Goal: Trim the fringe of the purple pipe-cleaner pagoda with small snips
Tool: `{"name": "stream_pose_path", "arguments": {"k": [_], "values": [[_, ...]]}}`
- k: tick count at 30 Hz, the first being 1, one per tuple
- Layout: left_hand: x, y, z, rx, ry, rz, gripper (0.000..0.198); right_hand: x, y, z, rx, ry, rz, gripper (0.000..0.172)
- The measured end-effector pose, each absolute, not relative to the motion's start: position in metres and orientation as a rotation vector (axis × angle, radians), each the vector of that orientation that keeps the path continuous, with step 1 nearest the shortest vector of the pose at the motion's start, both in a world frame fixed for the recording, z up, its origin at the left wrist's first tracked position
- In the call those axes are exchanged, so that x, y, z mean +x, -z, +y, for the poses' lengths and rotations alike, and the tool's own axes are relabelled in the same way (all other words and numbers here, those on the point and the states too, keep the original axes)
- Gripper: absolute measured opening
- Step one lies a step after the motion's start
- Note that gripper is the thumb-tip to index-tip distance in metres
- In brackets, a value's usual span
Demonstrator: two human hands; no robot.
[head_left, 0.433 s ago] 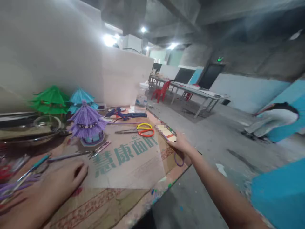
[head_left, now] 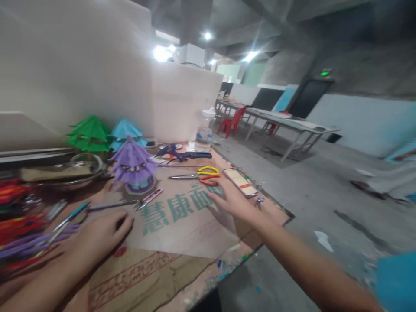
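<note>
My left hand (head_left: 105, 232) rests on the table at the left, its thumb apart from the index finger; the other fingers are partly hidden, and nothing shows in it. Beside it lie tweezers or a similar slim tool with a blue end (head_left: 73, 215) and a small pink-handled cutter (head_left: 150, 198). My right hand (head_left: 234, 203) hovers over the printed sheet (head_left: 182, 236), thumb and fingers spread, with nothing held. Just beyond it are scissors (head_left: 195, 176) with yellow and orange handles. A phone (head_left: 240, 182) with a lit screen lies to its right, apart from the fingers.
Purple (head_left: 133, 160), green (head_left: 89, 132) and light-blue (head_left: 125, 130) tiered-roof models stand at the back left. Behind are a dark blue glue gun (head_left: 170, 150) and a clear jar (head_left: 204, 132). Red and purple strips (head_left: 19, 212) crowd the left. A person (head_left: 386, 180) is partly visible at far right.
My right hand has let go of the phone and moved left towards the scissors. The view has turned slightly left; my left hand stays on the table.
</note>
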State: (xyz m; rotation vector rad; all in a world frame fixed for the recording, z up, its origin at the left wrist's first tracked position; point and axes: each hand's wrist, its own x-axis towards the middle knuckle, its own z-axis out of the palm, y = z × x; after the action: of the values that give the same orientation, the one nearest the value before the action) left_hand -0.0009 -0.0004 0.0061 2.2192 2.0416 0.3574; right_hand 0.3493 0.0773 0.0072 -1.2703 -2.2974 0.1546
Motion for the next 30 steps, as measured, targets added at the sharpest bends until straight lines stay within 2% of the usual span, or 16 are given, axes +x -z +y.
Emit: {"name": "stream_pose_path", "arguments": {"k": [3, 8, 14, 22, 25, 30], "values": [[-0.004, -0.019, 0.000, 2.219, -0.323, 2.118, 0.042, 0.293, -0.004, 0.080, -0.984, -0.219, -2.437, 0.027], [-0.015, -0.016, 0.006, 2.433, -0.445, 2.219, 0.032, 0.226, 0.007, 0.095, -0.643, -0.248, -2.597, 0.032], [-0.023, 0.009, 0.013, 2.432, -0.455, 2.163, 0.033, 0.204, 0.024, 0.107, -0.583, -0.232, -2.607, 0.026], [-0.020, 0.012, 0.007, 2.399, -0.505, 2.164, 0.028, 0.203, 0.032, 0.097, -0.495, -0.218, -2.560, 0.027], [-0.017, 0.015, -0.003, 2.372, -0.408, 2.190, 0.027, 0.205, 0.052, 0.096, -0.473, -0.194, -2.486, 0.034], [-0.021, 0.020, -0.011, 2.295, -0.292, 2.184, 0.035, 0.215, 0.112, 0.123, -0.377, -0.144, -2.459, 0.035]]}}
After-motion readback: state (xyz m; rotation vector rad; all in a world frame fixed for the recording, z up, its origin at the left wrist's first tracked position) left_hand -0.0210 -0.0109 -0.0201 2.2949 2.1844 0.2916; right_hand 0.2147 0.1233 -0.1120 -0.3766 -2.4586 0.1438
